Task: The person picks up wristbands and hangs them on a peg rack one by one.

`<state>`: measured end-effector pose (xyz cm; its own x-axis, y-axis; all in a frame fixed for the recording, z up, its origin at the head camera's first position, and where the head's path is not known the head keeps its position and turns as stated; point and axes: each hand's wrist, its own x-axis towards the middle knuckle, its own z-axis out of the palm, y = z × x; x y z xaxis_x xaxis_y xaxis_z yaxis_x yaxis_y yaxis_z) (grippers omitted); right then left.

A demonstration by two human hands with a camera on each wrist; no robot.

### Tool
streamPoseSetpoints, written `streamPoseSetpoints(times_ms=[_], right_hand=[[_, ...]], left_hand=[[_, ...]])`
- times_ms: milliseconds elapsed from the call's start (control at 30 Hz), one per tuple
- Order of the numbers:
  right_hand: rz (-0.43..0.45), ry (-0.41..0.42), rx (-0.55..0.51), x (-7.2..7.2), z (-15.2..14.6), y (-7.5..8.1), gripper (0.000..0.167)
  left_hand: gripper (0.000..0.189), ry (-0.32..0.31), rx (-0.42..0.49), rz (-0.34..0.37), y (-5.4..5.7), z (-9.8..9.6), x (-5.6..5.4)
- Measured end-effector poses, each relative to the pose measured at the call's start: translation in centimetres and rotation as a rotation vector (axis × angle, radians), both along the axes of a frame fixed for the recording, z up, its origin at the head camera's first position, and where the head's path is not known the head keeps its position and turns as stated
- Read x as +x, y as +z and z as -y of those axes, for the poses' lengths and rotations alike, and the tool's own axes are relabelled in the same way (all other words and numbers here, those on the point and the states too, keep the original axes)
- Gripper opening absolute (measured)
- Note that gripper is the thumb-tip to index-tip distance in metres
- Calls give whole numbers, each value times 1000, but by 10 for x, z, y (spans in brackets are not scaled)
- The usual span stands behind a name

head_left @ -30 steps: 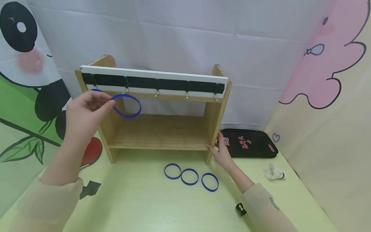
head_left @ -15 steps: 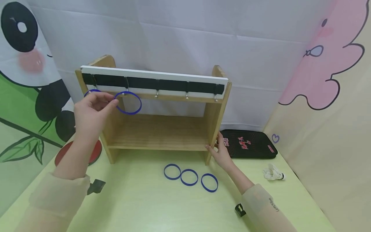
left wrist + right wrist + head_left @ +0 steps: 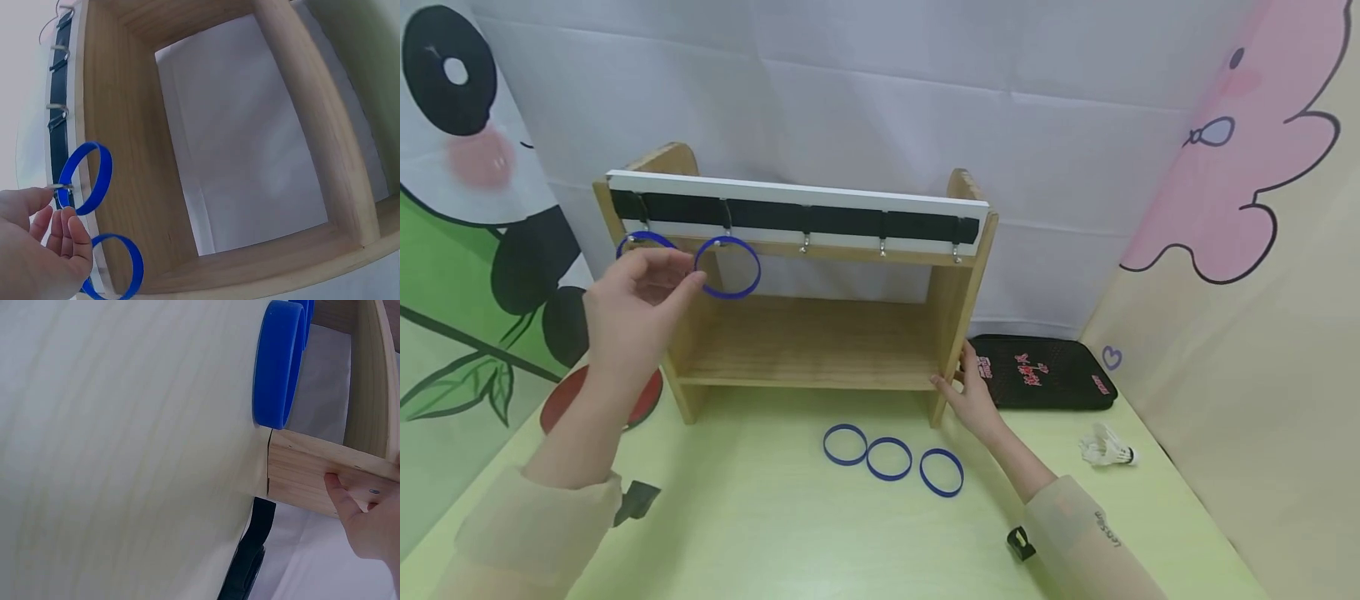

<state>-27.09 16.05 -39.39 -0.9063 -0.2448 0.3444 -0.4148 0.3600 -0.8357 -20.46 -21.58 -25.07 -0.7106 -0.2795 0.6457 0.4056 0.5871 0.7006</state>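
Note:
A wooden shelf [image 3: 808,342] carries a white board with a black strip [image 3: 842,220] and a row of small metal hooks. One blue ring [image 3: 643,237] hangs at the leftmost hook, partly behind my left hand [image 3: 636,304]. Another blue ring [image 3: 103,178] hangs at the second hook. Beside that ring, my left thumb and fingers stand apart, with the fingertips close to its lower edge. My right hand [image 3: 973,396] grips the shelf's right side panel [image 3: 300,469], thumb at the front edge. On the table lie three more blue rings, the nearest a ring [image 3: 942,472] at the right.
A black case [image 3: 1045,372] lies right of the shelf, with a shuttlecock [image 3: 1107,446] in front of it. A red paddle [image 3: 643,400] is partly hidden by my left forearm. A black clip-like object [image 3: 1020,542] and a dark grey piece [image 3: 637,500] lie on the table.
My left hand moved up and right with the second blue ring, then drew slightly back left and down, its fingers loosening from the ring at the hook. The right hand stays put.

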Motion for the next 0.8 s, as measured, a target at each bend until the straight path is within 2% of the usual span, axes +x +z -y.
streamPoseSetpoints(times_ms=[133,233,500,567,733,800], right_hand=[[-4,5,1,0,0,-1,74],[-12,2,-9,-1,0,0,74],[-3,13,-18,-3,-1,-3,74],[2,11,-17,-3,0,-3,74],[-8,2,-8,-1,1,-2,74],[-14,-1,-5,0,1,-1,74]], left_hand=[[27,-34,-65,-17,-9,-6,6],[25,-73,-128,-10,-20,-11,7],[25,-151,-281,9,-60,-29,4],[28,-184,-308,45,-70,-32,2],[37,-276,-357,219,-92,-38,-6],[39,-300,-381,266,-101,-40,-8]])
